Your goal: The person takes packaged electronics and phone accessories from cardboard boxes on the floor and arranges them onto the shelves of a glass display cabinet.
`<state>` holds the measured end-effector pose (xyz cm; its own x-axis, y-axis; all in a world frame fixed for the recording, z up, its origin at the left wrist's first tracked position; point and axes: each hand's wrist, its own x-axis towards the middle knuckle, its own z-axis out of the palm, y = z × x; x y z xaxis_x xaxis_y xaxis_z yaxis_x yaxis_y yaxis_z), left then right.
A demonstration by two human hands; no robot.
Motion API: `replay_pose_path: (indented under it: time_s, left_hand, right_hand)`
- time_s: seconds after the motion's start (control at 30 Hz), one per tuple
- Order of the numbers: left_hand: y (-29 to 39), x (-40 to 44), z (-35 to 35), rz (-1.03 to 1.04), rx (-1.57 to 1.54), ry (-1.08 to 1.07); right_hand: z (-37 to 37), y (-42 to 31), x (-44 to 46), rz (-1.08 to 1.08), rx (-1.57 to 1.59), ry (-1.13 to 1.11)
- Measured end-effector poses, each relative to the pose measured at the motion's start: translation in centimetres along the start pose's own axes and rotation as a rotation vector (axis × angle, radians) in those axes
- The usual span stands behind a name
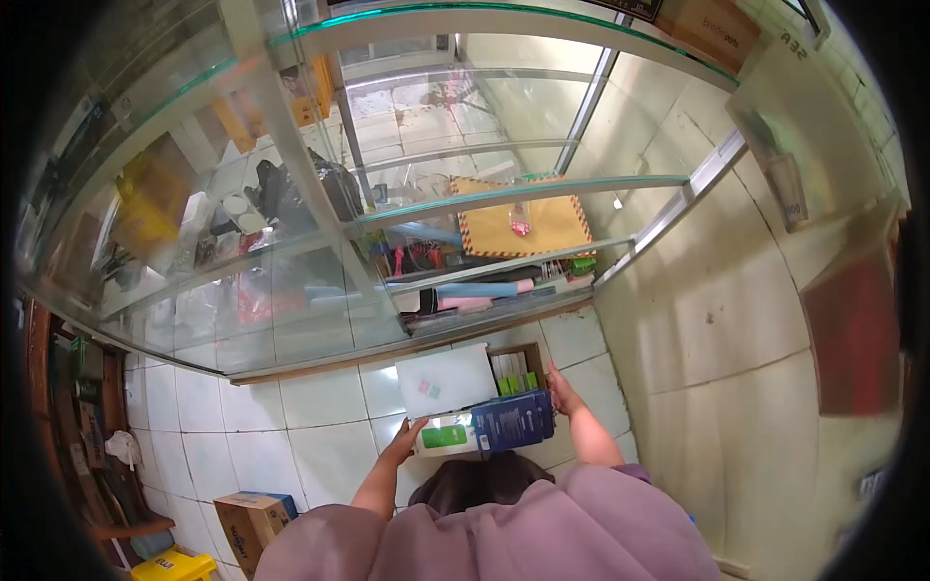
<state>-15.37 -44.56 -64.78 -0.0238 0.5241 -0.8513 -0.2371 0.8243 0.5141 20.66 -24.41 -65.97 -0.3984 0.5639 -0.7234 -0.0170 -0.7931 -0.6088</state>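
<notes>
My left hand is wrapped round the left end of a group of boxes held low in front of me. The group has a white and green box, a dark blue box, a flat white box behind them, and an open brown carton with several small green and white packs in it. My right hand holds the right side of the carton, beside the blue box. The undersides of the boxes are hidden.
Ahead stands a glass display case with a tan envelope and rolled items inside. A brown carton and a yellow object are at the lower left. A wall rises on the right.
</notes>
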Motion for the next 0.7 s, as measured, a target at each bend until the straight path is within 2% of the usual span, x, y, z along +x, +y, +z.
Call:
replay_pose_path:
  time_s: [0.1,0.17,0.2,0.37,0.43,0.5,0.6,0.7]
  left_hand:
    - [-1.2,1.7,-0.3,0.031,-0.034,-0.014]
    - [-2.6,2.6,-0.9,0.030,-0.022,-0.026]
    - [-2.3,2.0,-0.6,0.009,0.001,0.045]
    - [-6.8,7.5,-2.9,0.115,-0.157,-0.104]
    - [-6.1,5.8,-1.6,0.225,-0.218,-0.174]
    - [-4.1,0.9,0.5,0.210,-0.310,-0.095]
    - [-4.4,-2.9,2.6,0.363,-0.441,0.486]
    - [-6.6,-5.8,4.5,0.690,0.048,0.971]
  right_hand:
    - [-1.1,0.2,0.4,0.008,0.024,0.027]
    - [-2.2,1.5,1.6,-0.076,0.019,0.089]
    - [-2.8,2.6,1.8,-0.117,0.019,0.124]
    - [-2.6,2.9,-2.5,-0.250,0.106,0.207]
    - [-2.0,3.2,-4.6,-0.336,0.156,0.202]
    - [-2.1,4.0,-5.8,-0.428,0.110,0.238]
    - [-1.0,5.0,-9.0,-0.497,0.027,0.346]
    - [-0.4,7.8,-12.1,-0.526,-0.112,0.429]
